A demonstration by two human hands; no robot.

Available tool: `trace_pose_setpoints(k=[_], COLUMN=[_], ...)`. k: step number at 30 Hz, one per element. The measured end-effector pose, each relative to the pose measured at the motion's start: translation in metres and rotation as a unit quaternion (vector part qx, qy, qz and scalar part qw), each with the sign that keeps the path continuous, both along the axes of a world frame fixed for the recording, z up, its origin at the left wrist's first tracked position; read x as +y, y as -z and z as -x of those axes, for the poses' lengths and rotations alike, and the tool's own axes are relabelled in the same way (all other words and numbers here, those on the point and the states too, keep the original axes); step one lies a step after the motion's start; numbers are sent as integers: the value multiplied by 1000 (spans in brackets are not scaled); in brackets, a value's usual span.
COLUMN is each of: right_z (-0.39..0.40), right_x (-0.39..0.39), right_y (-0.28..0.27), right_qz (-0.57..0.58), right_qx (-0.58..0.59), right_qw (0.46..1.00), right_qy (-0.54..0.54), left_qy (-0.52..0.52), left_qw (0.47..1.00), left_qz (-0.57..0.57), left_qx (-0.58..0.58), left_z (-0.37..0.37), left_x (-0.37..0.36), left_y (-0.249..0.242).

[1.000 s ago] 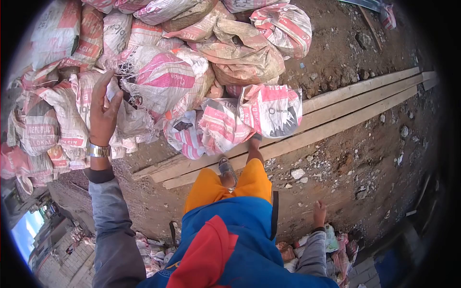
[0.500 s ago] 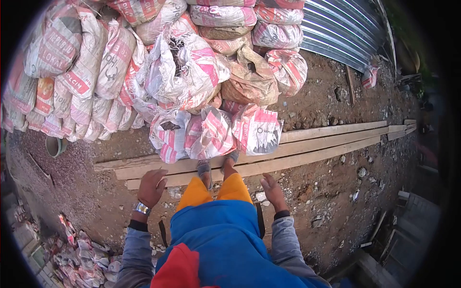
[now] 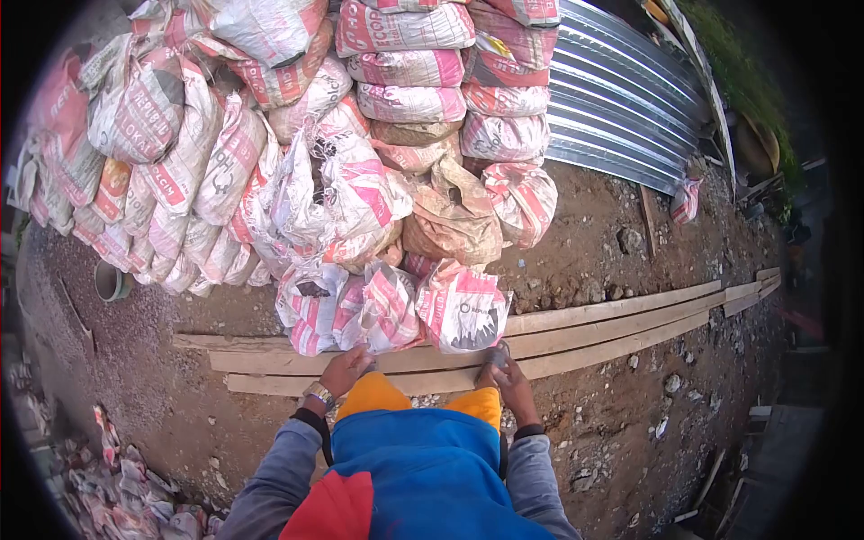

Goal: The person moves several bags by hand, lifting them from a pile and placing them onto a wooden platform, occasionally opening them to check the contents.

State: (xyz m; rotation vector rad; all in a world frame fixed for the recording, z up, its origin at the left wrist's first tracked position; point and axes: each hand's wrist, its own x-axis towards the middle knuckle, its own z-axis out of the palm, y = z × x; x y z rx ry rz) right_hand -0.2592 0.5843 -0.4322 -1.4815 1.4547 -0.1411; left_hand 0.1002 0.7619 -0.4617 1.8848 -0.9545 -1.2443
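dirt under planks; left hand, right hand near sacks

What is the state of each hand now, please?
Left hand: loosely open, nothing seen in it.
Right hand: loosely open, fingers partly bent, nothing seen in it.

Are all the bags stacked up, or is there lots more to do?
Lots looks done: the stacked sacks lie in layers. The left hand and right hand are down near a short row of sacks by the planks, but I can't see either gripping one. That row may be left, and perhaps the messy heap at lower left, which isn't neatly stacked.
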Motion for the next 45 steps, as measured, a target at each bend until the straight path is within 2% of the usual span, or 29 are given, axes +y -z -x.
trace_pose_setpoints(k=[2, 4, 6, 9, 11, 13, 14, 16, 20, 22, 23, 24, 25, 26, 28, 30, 33, 34, 35, 36, 37, 38, 39, 40, 42, 44, 45], right_z=[36, 73, 100, 131, 154, 170, 165, 155, 130, 110, 104, 90, 70, 57, 32, -1, -31, -38, -41, -43, -45, -53, -62, -67, -60, -50, -50], right_x=[-20, -50, -76, -112, -130, -144, -154, -165, -171, -169, -163, -166, -166, -161, -169, -183, -186, -184, -181, -175, -170, -168, -166, -159, -137, -126, -129], right_y=[23, 51, 62, 76, 101, 125, 118, 119, 155, 179, 208, 220, 229, 239, 276, 290, 332, 344, 354, 360, 359, 348, 331, 312, 298, 288, 282], right_qz=[8, -4, -40, -118, -85, -121, -152, -125, -143, -109, -54, -59, -3, 45, 13, -6, 9, 35, 65, 89, 111, 136, 115, 90, -73, -141, -133], right_qx=[-14, -49, -32, -34, -6, -24, -14, -5, -1, -8, 39, 44, 75, 109, 122, 242, 249, 242, 235, 212, 172, 126, 59, -8, -133, -143, -145], right_qw=[1000, 999, 999, 992, 994, 991, 987, 991, 988, 991, 987, 985, 982, 975, 977, 951, 942, 944, 945, 959, 959, 956, 943, 920, 898, 956, 956], right_qy=[5, -6, 3, 2, -62, -54, -46, -50, -53, -70, -148, -158, -175, -190, -173, -191, -225, -222, -219, -167, -198, -227, -306, -382, -414, -215, -218], left_qy=[16, -20, -44, -55, -77, -98, -121, -89, -143, -139, -143, -139, -133, -106, -41, 32, 111, 116, 141, 165, 164, 163, 161, 158, 86, -18, -77], left_qw=[999, 1000, 999, 995, 992, 989, 986, 980, 970, 961, 961, 958, 954, 947, 926, 895, 875, 880, 872, 863, 868, 902, 929, 931, 988, 1000, 995], left_qz=[34, 9, -19, -58, -89, -111, -113, -125, -153, -151, -163, -149, -135, -146, -190, -235, -200, -185, -225, -261, -257, -211, -165, -160, -41, -5, -7], left_qx=[13, 13, 12, -66, -39, -26, -36, -126, -125, -184, -174, -202, -233, -265, -323, -377, -427, -421, -410, -401, -391, -340, -290, -287, -123, 5, 57], left_z=[25, 58, 96, 136, 163, 185, 190, 189, 174, 161, 156, 145, 129, 116, 99, 80, 53, 46, 40, 36, 33, 26, 21, 21, 29, 46, 57], left_x=[-33, -72, -103, -136, -152, -165, -162, -157, -162, -178, -181, -191, -201, -208, -235, -256, -267, -270, -276, -281, -278, -271, -265, -262, -264, -265, -264], left_y=[44, 63, 62, 46, 35, 43, 53, 83, 145, 164, 176, 191, 207, 223, 241, 259, 310, 326, 330, 338, 353, 372, 384, 386, 372, 346, 332])
